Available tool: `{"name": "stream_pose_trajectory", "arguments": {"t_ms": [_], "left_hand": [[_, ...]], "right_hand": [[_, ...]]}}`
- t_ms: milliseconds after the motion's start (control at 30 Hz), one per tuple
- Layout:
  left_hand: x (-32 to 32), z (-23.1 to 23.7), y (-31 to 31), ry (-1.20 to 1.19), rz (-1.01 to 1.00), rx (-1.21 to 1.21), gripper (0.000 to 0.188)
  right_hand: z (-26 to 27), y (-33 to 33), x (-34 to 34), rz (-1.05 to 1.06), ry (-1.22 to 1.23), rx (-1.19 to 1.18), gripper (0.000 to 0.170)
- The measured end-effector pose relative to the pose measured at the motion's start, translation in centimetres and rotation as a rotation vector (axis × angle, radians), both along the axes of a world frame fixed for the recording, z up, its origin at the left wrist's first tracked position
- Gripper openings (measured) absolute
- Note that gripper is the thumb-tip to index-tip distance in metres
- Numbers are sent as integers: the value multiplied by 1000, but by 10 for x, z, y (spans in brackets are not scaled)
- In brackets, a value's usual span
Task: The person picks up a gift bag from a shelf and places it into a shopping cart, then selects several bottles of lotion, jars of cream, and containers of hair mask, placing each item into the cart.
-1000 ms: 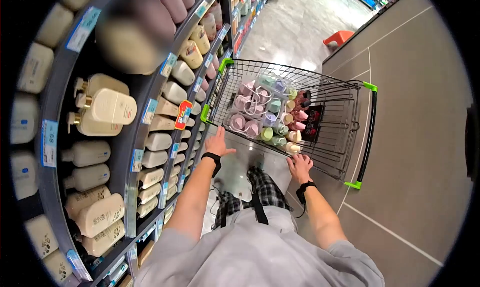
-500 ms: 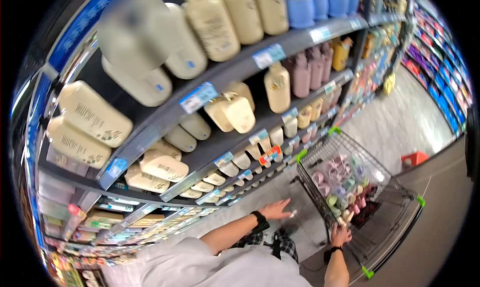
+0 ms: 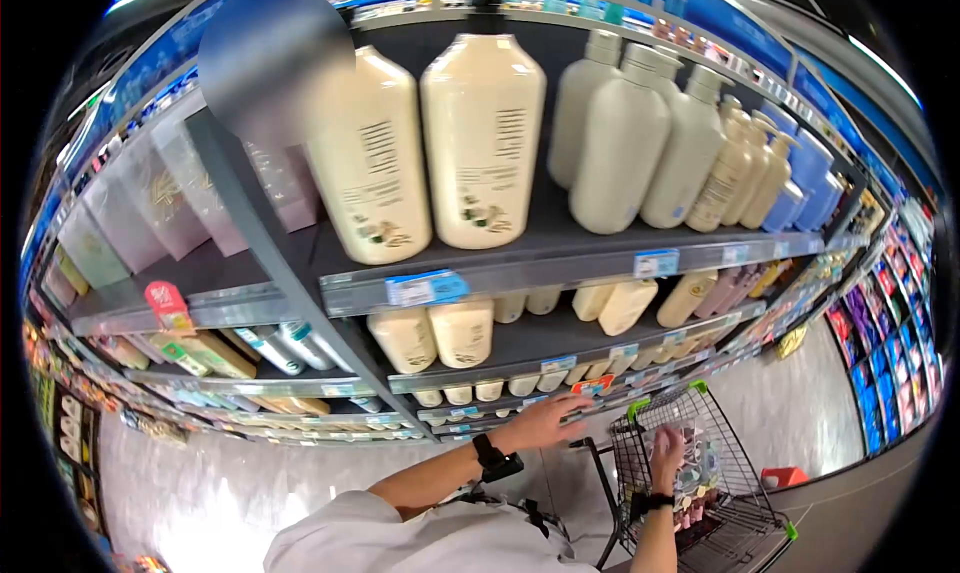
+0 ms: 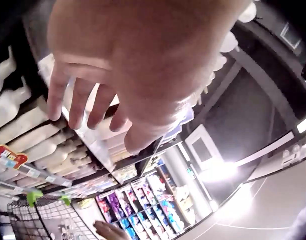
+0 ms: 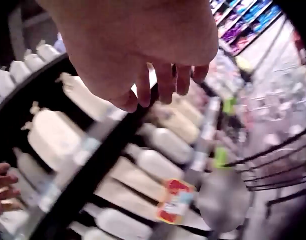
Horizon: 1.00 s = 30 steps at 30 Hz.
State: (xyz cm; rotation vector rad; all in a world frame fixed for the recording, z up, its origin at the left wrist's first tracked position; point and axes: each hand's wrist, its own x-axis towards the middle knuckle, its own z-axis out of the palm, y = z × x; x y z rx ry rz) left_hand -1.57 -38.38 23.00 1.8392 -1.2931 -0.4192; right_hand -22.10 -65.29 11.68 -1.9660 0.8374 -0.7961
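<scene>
My left hand (image 3: 545,423) is held out in front of the shelves with its fingers extended and nothing in them. In the left wrist view its fingers (image 4: 80,102) hang straight and apart. My right hand (image 3: 665,460) is raised over the shopping cart (image 3: 742,458), overlapping it in the head view, its fingers loosely straight and holding nothing. The black wire cart has green corners and carries several pastel bottles (image 3: 697,508) in clear wrap. Nearest ahead, large cream pump bottles (image 3: 483,138) stand on the upper shelf.
White pump bottles (image 3: 620,143) stand farther along that shelf, above blue price tags (image 3: 428,288). Boxes (image 3: 165,198) fill the shelf at the left. A red stool-like object (image 3: 785,477) sits on the floor beyond the cart, near another shelf of bright packages (image 3: 885,323).
The head view has swung up and left, from the cart toward the shelves. My right hand has left the cart's rim and risen above it. My left hand stays empty.
</scene>
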Motion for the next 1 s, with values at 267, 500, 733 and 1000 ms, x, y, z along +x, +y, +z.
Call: {"name": "stream_pose_trajectory", "arguments": {"t_ms": [267,500,733,1000], "left_hand": [[19,169,98,-404,363,-728,29],[57,241,150,-762,691,-771,40],[93,270,154,-805,825,-688,77],[104,281,151,-195,787,-768,77]], "right_hand": [[265,158,172,748,-546,98,19],[343,237,227,1009,-686,-232,36],[372,264,255,1067,-624,-2,61],[362,288,266,1099,-691,177,64]]}}
